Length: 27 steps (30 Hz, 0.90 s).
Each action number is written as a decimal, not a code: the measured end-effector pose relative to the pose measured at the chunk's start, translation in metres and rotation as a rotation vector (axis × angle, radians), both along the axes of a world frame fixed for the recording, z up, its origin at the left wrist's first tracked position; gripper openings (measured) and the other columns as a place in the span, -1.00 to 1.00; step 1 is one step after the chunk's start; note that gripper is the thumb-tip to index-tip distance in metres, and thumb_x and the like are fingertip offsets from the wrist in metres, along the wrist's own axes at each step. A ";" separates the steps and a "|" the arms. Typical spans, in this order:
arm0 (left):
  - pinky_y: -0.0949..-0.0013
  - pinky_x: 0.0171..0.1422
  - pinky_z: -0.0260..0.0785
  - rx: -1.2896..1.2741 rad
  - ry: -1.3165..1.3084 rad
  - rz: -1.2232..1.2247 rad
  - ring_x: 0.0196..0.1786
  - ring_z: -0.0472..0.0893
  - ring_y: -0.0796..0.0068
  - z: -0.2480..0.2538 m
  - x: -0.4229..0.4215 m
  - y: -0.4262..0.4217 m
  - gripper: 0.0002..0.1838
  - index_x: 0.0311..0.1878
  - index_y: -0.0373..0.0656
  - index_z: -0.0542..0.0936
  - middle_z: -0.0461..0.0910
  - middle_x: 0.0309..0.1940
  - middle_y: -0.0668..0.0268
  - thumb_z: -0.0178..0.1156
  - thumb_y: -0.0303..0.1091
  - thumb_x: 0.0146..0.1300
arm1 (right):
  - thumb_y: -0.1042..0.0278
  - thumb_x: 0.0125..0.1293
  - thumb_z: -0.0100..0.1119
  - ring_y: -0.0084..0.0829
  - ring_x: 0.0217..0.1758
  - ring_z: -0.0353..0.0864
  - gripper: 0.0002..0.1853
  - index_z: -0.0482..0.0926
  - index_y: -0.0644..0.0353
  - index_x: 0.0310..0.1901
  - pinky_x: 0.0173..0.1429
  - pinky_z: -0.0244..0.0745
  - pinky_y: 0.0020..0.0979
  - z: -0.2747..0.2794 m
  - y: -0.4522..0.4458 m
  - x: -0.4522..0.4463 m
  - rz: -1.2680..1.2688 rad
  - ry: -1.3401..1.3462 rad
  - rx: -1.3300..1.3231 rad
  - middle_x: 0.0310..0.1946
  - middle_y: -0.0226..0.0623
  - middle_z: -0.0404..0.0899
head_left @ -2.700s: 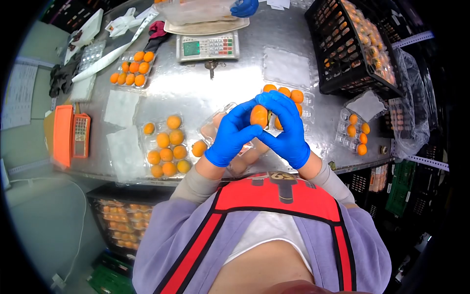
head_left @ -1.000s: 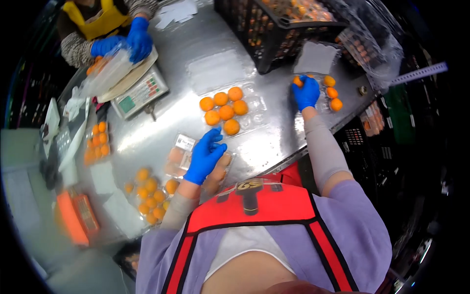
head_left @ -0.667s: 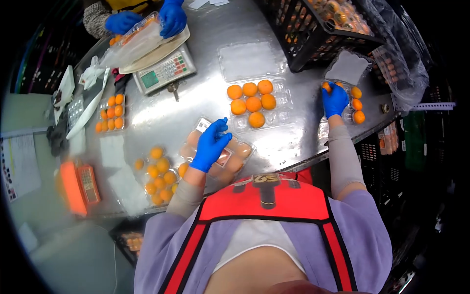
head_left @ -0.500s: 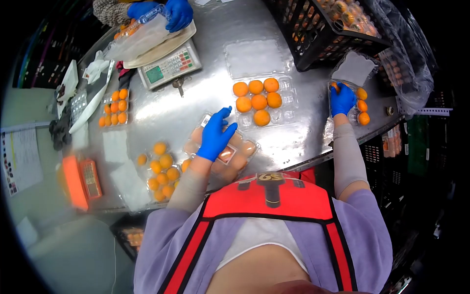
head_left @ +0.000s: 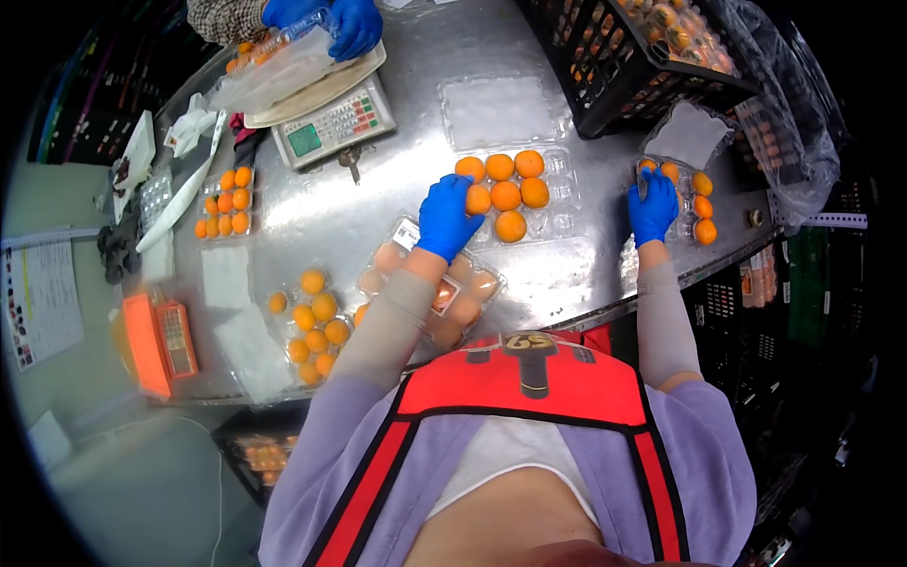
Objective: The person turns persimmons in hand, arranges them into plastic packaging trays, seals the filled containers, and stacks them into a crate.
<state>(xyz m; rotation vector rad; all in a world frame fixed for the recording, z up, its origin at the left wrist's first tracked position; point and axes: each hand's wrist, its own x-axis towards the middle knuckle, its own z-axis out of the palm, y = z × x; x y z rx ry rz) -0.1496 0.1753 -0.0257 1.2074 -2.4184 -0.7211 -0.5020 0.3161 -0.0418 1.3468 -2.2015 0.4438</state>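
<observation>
My left hand, in a blue glove, curls its fingers and thumb round the left side of a round orange fruit. That fruit sits in an open clear plastic tray with several others, and the tray's lid lies folded back. My right hand, also gloved in blue, is at the left side of a second clear tray; a gap shows between its thumb and fingers. Orange fruits fill that tray's right column, and another fruit lies just past my fingertips. A closed, labelled fruit pack lies under my left forearm.
A black crate of packed fruit stands at the back right. A scale is at the back left, where another person's gloved hands hold a pack. More filled trays, loose fruits and an orange device occupy the left.
My left hand has moved forward and right from above the closed pack to a fruit in the middle tray. My right hand has drawn slightly back and left, uncovering more fruits.
</observation>
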 end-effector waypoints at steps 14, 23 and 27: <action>0.24 0.28 0.26 0.618 0.975 -0.136 0.27 0.34 0.37 0.118 0.012 0.029 -0.22 0.23 -0.04 0.36 0.30 0.25 0.34 0.48 -0.35 -0.11 | 0.26 0.35 0.07 -0.40 0.17 0.45 -0.44 0.22 0.19 0.34 0.30 0.27 -0.37 0.133 -0.037 0.182 0.874 -1.933 0.007 0.17 -0.23 0.40; 0.23 0.33 0.21 0.597 1.014 -0.192 0.35 0.26 0.33 0.129 0.013 0.037 -0.13 0.29 -0.03 0.31 0.22 0.33 0.30 0.50 -0.39 -0.16 | 0.23 0.23 0.23 -0.39 0.26 0.32 -0.27 0.15 0.14 0.38 0.32 0.22 -0.40 0.168 -0.037 0.218 0.974 -2.081 -0.112 0.23 -0.26 0.27; 0.20 0.35 0.19 0.597 1.046 -0.266 0.37 0.24 0.32 0.136 0.015 0.042 -0.14 0.34 -0.07 0.26 0.17 0.38 0.27 0.46 -0.37 -0.08 | 0.40 0.18 0.27 -0.42 0.22 0.34 -0.26 0.15 0.14 0.38 0.29 0.25 -0.40 0.173 -0.032 0.222 0.968 -1.941 -0.240 0.22 -0.29 0.28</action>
